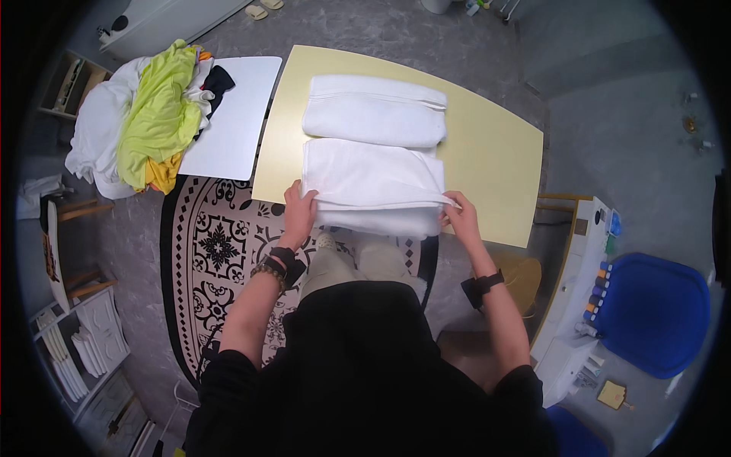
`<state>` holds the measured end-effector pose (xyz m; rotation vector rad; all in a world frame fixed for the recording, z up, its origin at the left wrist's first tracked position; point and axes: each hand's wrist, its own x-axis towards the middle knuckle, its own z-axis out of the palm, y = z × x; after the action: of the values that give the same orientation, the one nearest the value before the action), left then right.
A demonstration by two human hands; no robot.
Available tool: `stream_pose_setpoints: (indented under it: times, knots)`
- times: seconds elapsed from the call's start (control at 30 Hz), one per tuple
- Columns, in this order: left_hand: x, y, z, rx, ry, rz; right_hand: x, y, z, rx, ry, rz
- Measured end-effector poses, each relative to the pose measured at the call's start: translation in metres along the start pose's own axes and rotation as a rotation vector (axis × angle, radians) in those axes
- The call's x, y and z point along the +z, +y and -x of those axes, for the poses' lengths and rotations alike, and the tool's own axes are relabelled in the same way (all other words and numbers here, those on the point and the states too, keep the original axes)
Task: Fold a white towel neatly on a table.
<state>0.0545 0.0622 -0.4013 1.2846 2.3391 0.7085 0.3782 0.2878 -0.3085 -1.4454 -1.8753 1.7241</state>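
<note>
A folded white towel or similar cloth lies before me at the near edge of a pale yellow table. Its near layers hang over that edge towards my legs. At the left end of its front fold, my left hand holds the cloth between thumb and fingers. My right hand pinches the opposite corner, where the upper layer is drawn out to a point. Just beyond lies another thick folded white section; whether both belong to one piece I cannot tell.
Left of the yellow table, a white table carries heaped clothes, with a lime-green garment on top. A patterned rug lies underfoot. On the right stand a white cabinet, a round stool and a blue chair.
</note>
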Motion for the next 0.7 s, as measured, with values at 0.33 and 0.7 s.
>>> stream_pose_setpoints:
  times: [0.33,0.7]
  knots:
    - [0.009,0.012,0.019,0.215,-0.026,-0.079,0.009,-0.034,0.019,-0.069,0.112,-0.234]
    - [0.034,0.016,0.006,0.106,0.078,-0.014,0.007,-0.043,0.018,-0.032,0.167,-0.135]
